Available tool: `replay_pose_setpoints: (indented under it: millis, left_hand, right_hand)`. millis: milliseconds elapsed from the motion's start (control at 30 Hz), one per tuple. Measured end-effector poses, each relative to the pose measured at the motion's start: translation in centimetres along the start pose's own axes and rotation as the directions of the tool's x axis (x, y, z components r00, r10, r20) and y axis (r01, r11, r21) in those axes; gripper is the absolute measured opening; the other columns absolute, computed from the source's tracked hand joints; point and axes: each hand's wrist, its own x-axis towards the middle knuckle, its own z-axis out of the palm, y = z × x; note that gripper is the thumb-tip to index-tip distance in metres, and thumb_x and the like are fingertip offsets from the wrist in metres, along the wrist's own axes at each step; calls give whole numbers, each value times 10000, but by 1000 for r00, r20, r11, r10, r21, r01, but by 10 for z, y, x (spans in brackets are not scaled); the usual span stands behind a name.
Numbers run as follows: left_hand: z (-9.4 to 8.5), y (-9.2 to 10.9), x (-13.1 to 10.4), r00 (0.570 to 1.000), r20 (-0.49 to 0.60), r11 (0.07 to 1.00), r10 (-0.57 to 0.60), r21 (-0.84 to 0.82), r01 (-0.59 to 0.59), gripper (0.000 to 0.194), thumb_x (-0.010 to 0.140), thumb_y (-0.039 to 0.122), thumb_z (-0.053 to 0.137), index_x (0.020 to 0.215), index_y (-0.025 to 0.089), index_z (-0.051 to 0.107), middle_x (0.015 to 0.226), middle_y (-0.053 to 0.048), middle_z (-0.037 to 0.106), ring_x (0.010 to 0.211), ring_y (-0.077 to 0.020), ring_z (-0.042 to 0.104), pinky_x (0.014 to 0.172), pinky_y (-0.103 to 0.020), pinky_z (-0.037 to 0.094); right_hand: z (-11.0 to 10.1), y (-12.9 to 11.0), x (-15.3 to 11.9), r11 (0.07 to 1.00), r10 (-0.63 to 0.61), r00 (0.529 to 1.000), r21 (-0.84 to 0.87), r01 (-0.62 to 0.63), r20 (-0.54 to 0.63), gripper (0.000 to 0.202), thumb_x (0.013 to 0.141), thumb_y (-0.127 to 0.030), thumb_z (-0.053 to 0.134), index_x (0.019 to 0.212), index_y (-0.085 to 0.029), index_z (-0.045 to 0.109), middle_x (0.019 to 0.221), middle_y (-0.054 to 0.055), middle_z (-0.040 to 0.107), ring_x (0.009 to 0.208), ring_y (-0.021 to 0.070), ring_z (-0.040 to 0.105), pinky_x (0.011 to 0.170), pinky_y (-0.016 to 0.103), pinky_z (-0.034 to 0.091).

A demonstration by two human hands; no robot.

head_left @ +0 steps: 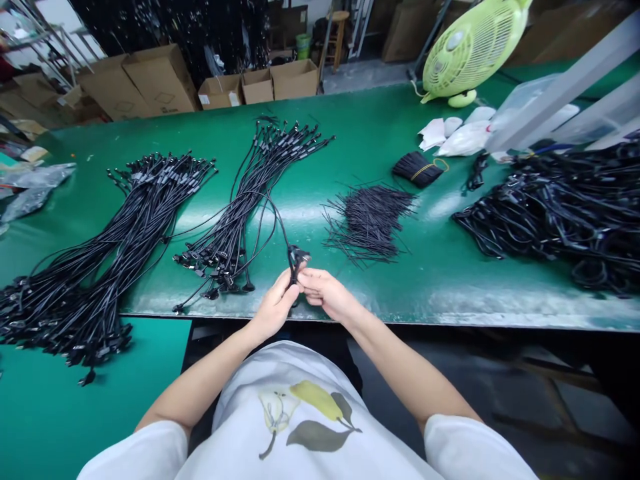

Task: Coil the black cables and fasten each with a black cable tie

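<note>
A folded black cable [295, 259] with a plug end is held over the front edge of the green table. My left hand [273, 305] is closed around it, thumb against the fold. Pressed together at the cable's right side are the fingers of my right hand [326, 292]; whatever is pinched in them is too small to make out. To the left lies a loose bundle of straight black cables [250, 193], plugs toward me. Short thin black ties [373, 223] are heaped to the right of my hands.
A larger cable bundle [145, 207] extends left over the table edge. Coiled black cables [560, 213] pile up at the right. Behind the loose ties sits a banded tie bundle [417, 169]. A green fan [470, 50] and white rolls [480, 115] stand back right; cardboard boxes [295, 79] are beyond.
</note>
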Motion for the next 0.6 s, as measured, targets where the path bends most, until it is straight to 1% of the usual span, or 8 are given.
replay_pose_setpoints:
  millis: [33, 100, 167, 267, 367, 467, 533, 600]
  left_hand:
    - [1, 2, 1, 1000, -3, 999, -8, -48, 8, 371, 903, 422, 546, 1181, 188, 620, 1286, -94, 603, 1290, -234, 472, 1139, -368, 290]
    - [2, 4, 6, 997, -34, 977, -71, -202, 63, 366, 896, 426, 561, 1161, 181, 614, 1079, -88, 673, 1093, -206, 604, 999, -337, 442]
    - [5, 5, 12, 983, -99, 934, -158, -339, 116, 380, 870, 435, 600, 1155, 183, 583, 789, -17, 636, 745, -132, 638, 715, -244, 517]
    - [17, 1, 19, 960, -129, 908, -249, -376, 185, 391, 825, 512, 632, 1024, 182, 564, 541, 97, 368, 386, -34, 320, 387, -144, 263]
    - [37, -10, 20, 936, -2, 913, -353, -220, 344, 555, 799, 723, 480, 690, 180, 460, 485, 107, 228, 371, -30, 154, 364, -173, 114]
    - [55, -18, 21, 912, 63, 914, -406, 28, 405, 641, 837, 773, 250, 591, 197, 382, 453, 74, 264, 380, -55, 224, 382, -205, 196]
    - [61, -19, 22, 934, 137, 931, -330, 210, 298, 641, 909, 683, 203, 679, 171, 514, 526, 11, 463, 465, -103, 424, 476, -241, 373]
    - [60, -20, 22, 952, 240, 917, -190, 389, 86, 518, 952, 567, 295, 935, 163, 619, 846, -75, 654, 743, -175, 603, 709, -312, 494]
  right_hand:
    - [-5, 1, -2, 997, 65, 996, 43, -68, 56, 380, 816, -535, 540, 651, -199, 478, 521, -80, 263, 448, 71, 146, 437, 224, 174]
    - [-15, 1, -8, 995, 88, 991, -45, -84, 97, 416, 816, -555, 544, 626, -187, 510, 505, -73, 288, 445, 70, 192, 441, 221, 193]
    - [-25, -2, -17, 972, -12, 1000, -236, 8, -13, 401, 861, -519, 502, 668, -176, 580, 569, -24, 439, 506, 93, 363, 495, 229, 296]
    - [-31, -5, -26, 909, -244, 941, -393, 137, -236, 297, 904, -438, 459, 967, -201, 627, 936, 49, 613, 822, 162, 568, 728, 280, 438]
    - [-27, -3, -28, 901, -325, 905, -381, 208, -275, 276, 887, -404, 491, 1073, -214, 566, 1086, 68, 610, 999, 194, 583, 901, 327, 432]
    - [-26, 4, -26, 935, -273, 906, -309, 172, -323, 234, 899, -420, 461, 906, -207, 558, 910, 44, 626, 866, 183, 603, 844, 328, 457]
    - [-35, 9, -26, 965, -220, 906, -213, 150, -361, 302, 909, -467, 436, 809, -202, 542, 800, 30, 610, 770, 167, 597, 777, 311, 473]
    - [-57, 12, -27, 983, -181, 899, -90, 159, -399, 353, 914, -508, 415, 771, -201, 511, 714, 12, 577, 668, 143, 579, 711, 292, 482]
